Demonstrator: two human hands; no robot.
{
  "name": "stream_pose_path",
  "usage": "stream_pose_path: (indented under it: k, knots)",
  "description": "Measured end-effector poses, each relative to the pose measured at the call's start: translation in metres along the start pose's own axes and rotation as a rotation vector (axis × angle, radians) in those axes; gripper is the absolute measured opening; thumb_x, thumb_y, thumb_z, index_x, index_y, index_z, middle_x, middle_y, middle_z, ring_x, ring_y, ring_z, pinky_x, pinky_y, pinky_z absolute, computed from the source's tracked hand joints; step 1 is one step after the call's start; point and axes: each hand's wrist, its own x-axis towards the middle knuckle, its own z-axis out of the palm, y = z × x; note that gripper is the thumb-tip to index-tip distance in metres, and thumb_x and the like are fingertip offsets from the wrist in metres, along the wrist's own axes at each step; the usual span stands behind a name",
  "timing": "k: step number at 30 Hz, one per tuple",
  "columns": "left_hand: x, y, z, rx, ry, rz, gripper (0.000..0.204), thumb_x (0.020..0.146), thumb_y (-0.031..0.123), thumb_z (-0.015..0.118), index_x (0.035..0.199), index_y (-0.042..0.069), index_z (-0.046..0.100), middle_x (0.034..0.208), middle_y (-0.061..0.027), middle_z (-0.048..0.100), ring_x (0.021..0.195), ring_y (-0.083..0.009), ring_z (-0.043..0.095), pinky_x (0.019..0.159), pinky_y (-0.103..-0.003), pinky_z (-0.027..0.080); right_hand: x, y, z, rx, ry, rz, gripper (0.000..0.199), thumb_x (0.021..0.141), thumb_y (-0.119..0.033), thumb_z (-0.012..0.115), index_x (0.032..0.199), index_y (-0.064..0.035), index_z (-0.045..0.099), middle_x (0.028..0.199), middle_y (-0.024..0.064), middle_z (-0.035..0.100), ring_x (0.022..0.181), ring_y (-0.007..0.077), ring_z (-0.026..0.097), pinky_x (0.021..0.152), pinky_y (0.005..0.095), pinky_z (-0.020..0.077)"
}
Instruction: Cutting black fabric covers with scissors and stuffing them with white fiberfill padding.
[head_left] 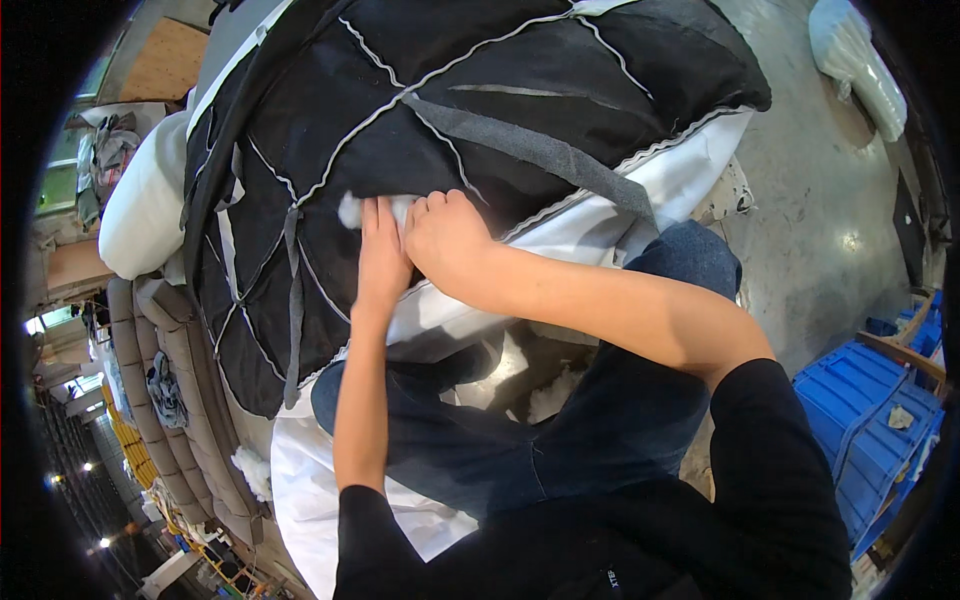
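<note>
Right, your left hand (383,255) lies flat, fingers straight, pressing a white stuffing tuft (350,210) into the black quilted cushion cover (400,110) on your lap. Right hand (447,240) fingers curl at the opening, grip unclear. Cover looks mostly filled; the seam is open.

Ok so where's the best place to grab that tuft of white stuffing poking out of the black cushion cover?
Probably pinch the white stuffing tuft at its exposed end, just left of the left hand. It sticks out of the black cushion cover there, while the rest is hidden under both hands. Coming from the left looks best, since the right hand blocks the other side.
</note>
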Motion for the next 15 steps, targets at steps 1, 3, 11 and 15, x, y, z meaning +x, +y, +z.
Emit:
stream_pose_path:
  k: [1,3,11,15]
  knots:
    - [0.014,-0.008,0.008,-0.018,-0.008,0.060,0.047,0.093,0.020,0.052,0.129,-0.007,0.041,0.131,-0.0318,0.043,0.114,-0.0469,0.050,0.097,-0.048,0.042,-0.003,0.000,0.004,-0.007,0.028,0.031,0.028,0.074,-0.016,0.064,0.097,-0.0008,0.066,0.092,0.0090,0.064,0.086,0.0211,0.058,0.069,0.0337,0.0433]
    - [0.030,-0.047,0.022,-0.075,0.004,0.034,0.043,0.090,0.020,0.054,0.122,-0.008,0.050,0.125,-0.0324,0.049,0.113,-0.0465,0.050,0.097,-0.049,0.041,-0.002,-0.006,0.006,-0.008,0.077,0.061,0.029,0.075,-0.016,0.064,0.098,-0.0006,0.066,0.093,0.0090,0.063,0.086,0.0209,0.058,0.069,0.0336,0.0432]
    - [0.023,-0.074,0.033,0.134,-0.121,-0.423,0.031,0.090,0.017,0.051,0.104,-0.010,0.060,0.111,-0.0333,0.056,0.104,-0.0475,0.052,0.088,-0.050,0.042,-0.004,-0.005,0.018,0.017,0.021,0.085,0.035,0.077,-0.017,0.063,0.106,0.0020,0.064,0.098,0.0095,0.063,0.087,0.0214,0.058,0.070,0.0338,0.0426]
    - [-0.010,-0.032,-0.008,0.342,0.205,-0.122,0.038,0.096,0.023,0.049,0.116,-0.008,0.056,0.122,-0.0292,0.055,0.117,-0.0459,0.049,0.100,-0.049,0.039,-0.001,-0.003,-0.001,0.090,-0.055,0.075,0.033,0.077,-0.018,0.064,0.105,0.0008,0.065,0.096,0.0096,0.064,0.087,0.0217,0.060,0.070,0.0339,0.0427]
